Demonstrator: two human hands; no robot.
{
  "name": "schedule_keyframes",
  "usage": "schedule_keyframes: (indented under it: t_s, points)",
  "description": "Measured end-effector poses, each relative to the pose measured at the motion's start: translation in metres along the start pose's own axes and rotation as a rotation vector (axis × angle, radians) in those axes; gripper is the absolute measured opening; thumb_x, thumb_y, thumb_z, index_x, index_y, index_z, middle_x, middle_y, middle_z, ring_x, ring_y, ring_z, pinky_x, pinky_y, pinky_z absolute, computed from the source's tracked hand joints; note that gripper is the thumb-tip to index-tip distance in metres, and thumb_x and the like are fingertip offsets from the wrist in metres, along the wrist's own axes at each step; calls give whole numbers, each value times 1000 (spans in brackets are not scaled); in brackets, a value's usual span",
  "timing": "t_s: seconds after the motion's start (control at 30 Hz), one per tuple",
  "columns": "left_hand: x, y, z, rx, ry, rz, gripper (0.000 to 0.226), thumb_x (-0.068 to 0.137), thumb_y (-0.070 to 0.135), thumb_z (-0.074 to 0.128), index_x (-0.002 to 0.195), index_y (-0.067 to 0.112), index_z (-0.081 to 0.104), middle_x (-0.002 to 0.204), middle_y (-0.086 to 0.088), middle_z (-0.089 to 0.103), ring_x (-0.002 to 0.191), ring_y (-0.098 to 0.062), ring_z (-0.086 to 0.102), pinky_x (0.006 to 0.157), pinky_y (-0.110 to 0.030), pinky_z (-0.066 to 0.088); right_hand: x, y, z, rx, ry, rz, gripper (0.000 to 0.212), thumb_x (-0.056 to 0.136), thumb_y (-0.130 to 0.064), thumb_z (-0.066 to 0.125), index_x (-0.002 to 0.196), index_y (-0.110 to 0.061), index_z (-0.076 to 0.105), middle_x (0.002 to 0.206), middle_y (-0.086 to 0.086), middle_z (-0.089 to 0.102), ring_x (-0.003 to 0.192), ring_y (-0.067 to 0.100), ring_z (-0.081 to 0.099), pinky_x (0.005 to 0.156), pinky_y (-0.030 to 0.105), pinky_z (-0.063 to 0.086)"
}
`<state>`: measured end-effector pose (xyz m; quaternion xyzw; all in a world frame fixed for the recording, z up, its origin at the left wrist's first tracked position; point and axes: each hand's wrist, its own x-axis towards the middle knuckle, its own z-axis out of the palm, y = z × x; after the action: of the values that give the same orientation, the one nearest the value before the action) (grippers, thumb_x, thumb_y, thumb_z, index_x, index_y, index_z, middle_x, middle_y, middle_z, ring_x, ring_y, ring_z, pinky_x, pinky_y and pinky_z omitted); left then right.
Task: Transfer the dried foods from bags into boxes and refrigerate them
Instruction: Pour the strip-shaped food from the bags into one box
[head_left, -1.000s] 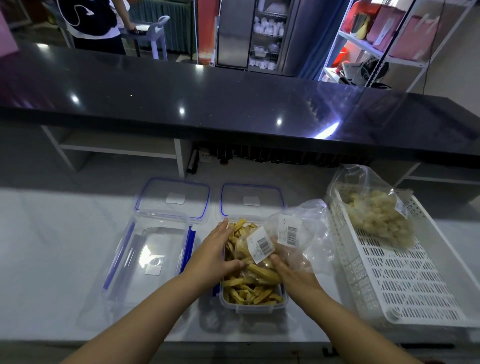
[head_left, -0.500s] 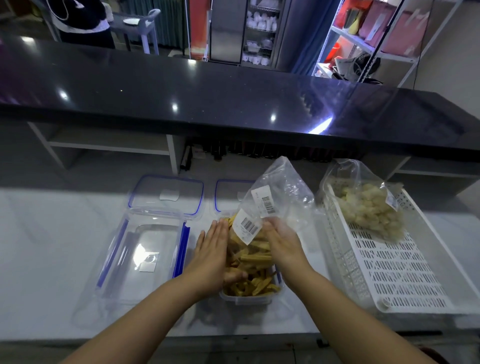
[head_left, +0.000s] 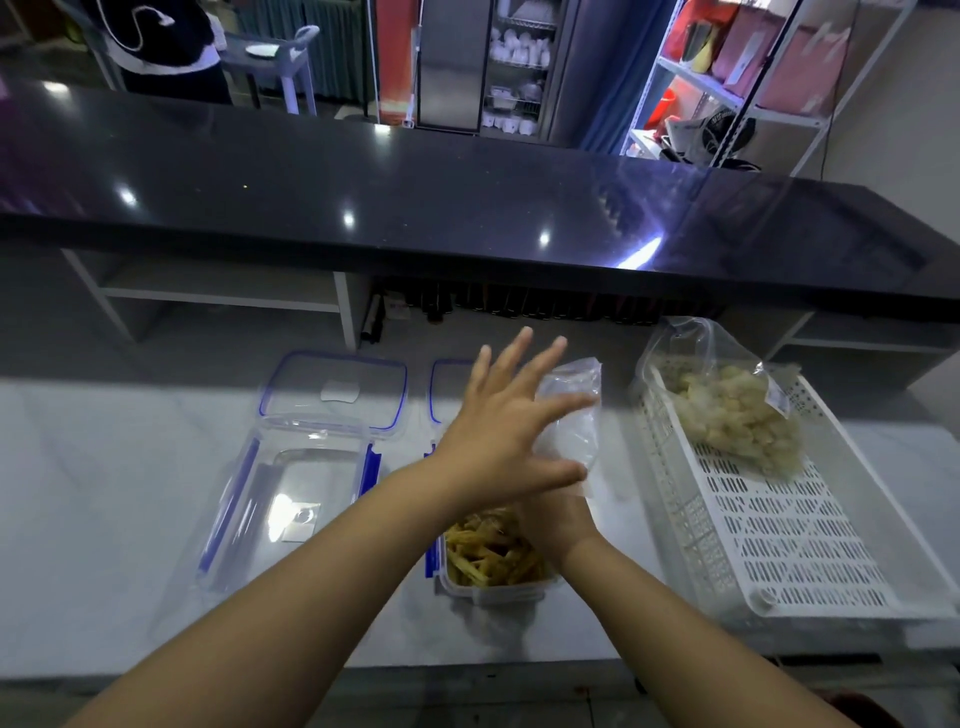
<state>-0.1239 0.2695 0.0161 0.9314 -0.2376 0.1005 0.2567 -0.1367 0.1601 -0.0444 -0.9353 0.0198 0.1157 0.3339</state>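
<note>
Head view, at the white counter (head_left: 104, 493): my left hand (head_left: 506, 436) is spread wide with its fingers splayed. It lies across the near side of a clear plastic bag (head_left: 574, 415) that stands upright and looks empty. I cannot tell whether the palm touches the bag or is just in front of it.

My right hand (head_left: 558, 522) sits below, at the bag's lower edge. Its fingers are hidden behind the left thumb, so I cannot tell whether they grip the bag.

Under both wrists is a clear box (head_left: 493, 592) filled with yellow dried strips (head_left: 488, 556). The box stands near the counter's front edge, between an empty clear box (head_left: 291, 493) on the left and a white slotted basket (head_left: 779, 545) on the right.

Two blue-rimmed lids lie flat behind the boxes. One lid (head_left: 337, 389) is in full sight and the second lid (head_left: 441, 384) is mostly covered by my left hand.

At the far end of the basket a second bag (head_left: 727, 415) of pale, lumpy dried food (its label faces right) leans against the basket wall.

A glossy black counter (head_left: 415, 197) runs across the frame beyond the work area. Behind it are metal shelving (head_left: 753, 104) on the right and a person in dark clothing (head_left: 166, 47) at the upper left.
</note>
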Motion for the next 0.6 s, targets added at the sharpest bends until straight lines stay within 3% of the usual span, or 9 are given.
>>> schedule_keyframes:
  t_s: [0.07, 0.13, 0.23, 0.3, 0.37, 0.43, 0.5, 0.6]
  points:
    - [4, -11, 0, 108, -8, -4, 33, 82, 43, 59, 115, 42, 58, 156, 8, 18, 144, -15, -14, 115, -49, -14, 2, 0, 0, 33, -7, -61, 20, 98, -21, 47, 117, -22, 51, 104, -4, 59, 101, 20, 60, 73, 12, 45]
    - [3, -27, 1, 132, -1, -68, 16, 85, 32, 58, 99, 35, 64, 149, 9, 34, 145, -15, -5, 116, -47, -11, 1, 2, 0, 123, 5, -97, 20, 97, -21, 49, 116, -25, 51, 101, -11, 59, 96, 13, 61, 69, 8, 44]
    - [-12, -47, 8, 64, 16, -217, 11, 88, 22, 56, 95, 25, 64, 129, 7, 55, 139, -14, 26, 118, -39, 11, -2, 10, 2, 110, 46, -169, 55, 91, -25, 59, 140, -21, 35, 131, -6, 47, 109, 4, 47, 84, 15, 37]
    - [-22, -55, 15, -21, 1, -322, 11, 87, 18, 57, 94, 20, 65, 111, 5, 63, 116, -15, 50, 101, -30, 36, -4, 14, 3, 166, 31, -161, 92, 82, -38, 68, 150, -27, 7, 146, -7, 33, 116, 5, 44, 87, 19, 39]
    - [-28, -55, 19, -74, -13, -389, 13, 86, 16, 57, 95, 19, 67, 102, 5, 65, 99, -14, 55, 81, -23, 39, -3, 11, 3, 61, 54, -217, 113, 71, -49, 73, 146, -40, -12, 157, -9, 16, 131, 13, 38, 93, 28, 44]
    - [-29, -53, 23, -100, -64, -346, 17, 86, 16, 57, 98, 20, 69, 101, 5, 67, 97, -13, 56, 82, -25, 42, 0, 10, 6, -103, 90, -339, 114, 70, -54, 69, 141, -49, -20, 160, -11, -2, 139, 17, 30, 101, 36, 44]
    - [-31, -51, 26, -206, -152, -327, 22, 88, 10, 54, 101, 19, 70, 102, 4, 67, 96, -11, 58, 85, -25, 46, 5, 7, 10, -228, 109, -419, 104, 77, -51, 65, 142, -50, -16, 160, -9, -7, 143, 18, 23, 107, 37, 39]
    - [-37, -53, 25, -592, -157, -507, 33, 85, -2, 49, 90, 21, 72, 96, 4, 68, 95, -13, 62, 85, -28, 51, 10, 11, 14, -250, 85, -427, 74, 84, -44, 63, 145, -42, 22, 160, -6, 6, 145, 19, 16, 112, 35, 30]
